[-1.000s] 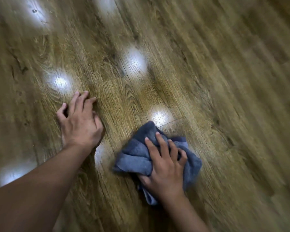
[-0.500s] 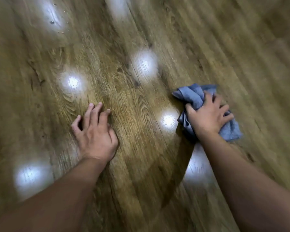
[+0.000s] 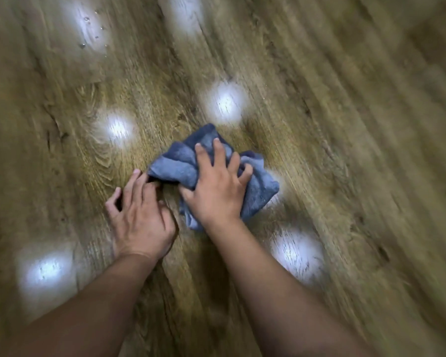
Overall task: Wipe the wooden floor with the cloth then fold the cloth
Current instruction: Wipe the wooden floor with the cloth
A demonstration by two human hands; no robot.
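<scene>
A crumpled blue-grey cloth (image 3: 177, 163) lies bunched on the wooden floor (image 3: 319, 124) in the middle of the view. My right hand (image 3: 216, 186) presses down on top of it, fingers spread and curled into the fabric. My left hand (image 3: 139, 215) rests flat on the floor just left of the cloth, fingers apart, its fingertips almost touching the cloth's left edge. Part of the cloth is hidden under my right palm.
Glossy brown planks fill the whole view, with several bright light reflections. A few small water droplets (image 3: 88, 32) sit on the floor at the far upper left. The right side of the picture is blurred by motion.
My right hand has swept the cloth back from the right toward the left, ending close beside my left hand. The left hand has stayed planted on the floor.
</scene>
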